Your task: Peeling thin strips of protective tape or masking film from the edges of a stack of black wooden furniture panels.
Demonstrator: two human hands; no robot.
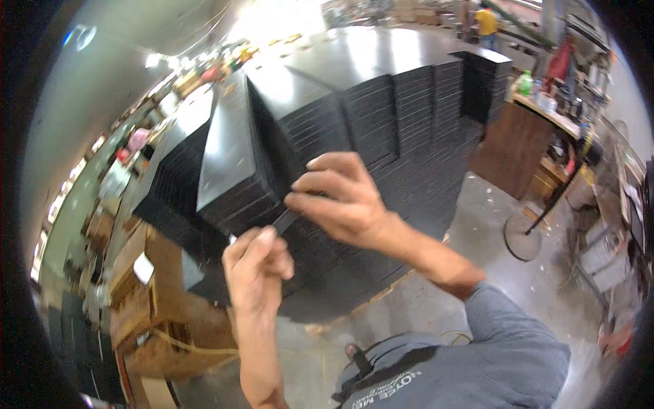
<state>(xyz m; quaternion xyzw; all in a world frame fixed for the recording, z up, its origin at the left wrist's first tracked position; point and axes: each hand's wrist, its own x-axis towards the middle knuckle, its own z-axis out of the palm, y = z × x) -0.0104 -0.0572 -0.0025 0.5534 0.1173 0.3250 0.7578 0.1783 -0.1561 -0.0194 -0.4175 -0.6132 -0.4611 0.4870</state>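
Note:
A tall stack of thin black panels [381, 116] fills the middle of the view. A smaller bundle of black panels [235, 157] leans against its near corner. My right hand [340, 201] presses its fingertips on the bundle's lower edge and pinches a thin dark strip [285, 221]. My left hand [257, 269] sits just below, fist closed around the lower end of that same strip, thumb up. Both hands touch the stack's front face.
A brown wooden crate [146, 307] stands at the lower left. A wooden workbench [538, 136] with bottles and tools is at the right, a round stand base [523, 238] on the concrete floor beside it. A person in a yellow shirt [486, 24] stands far back.

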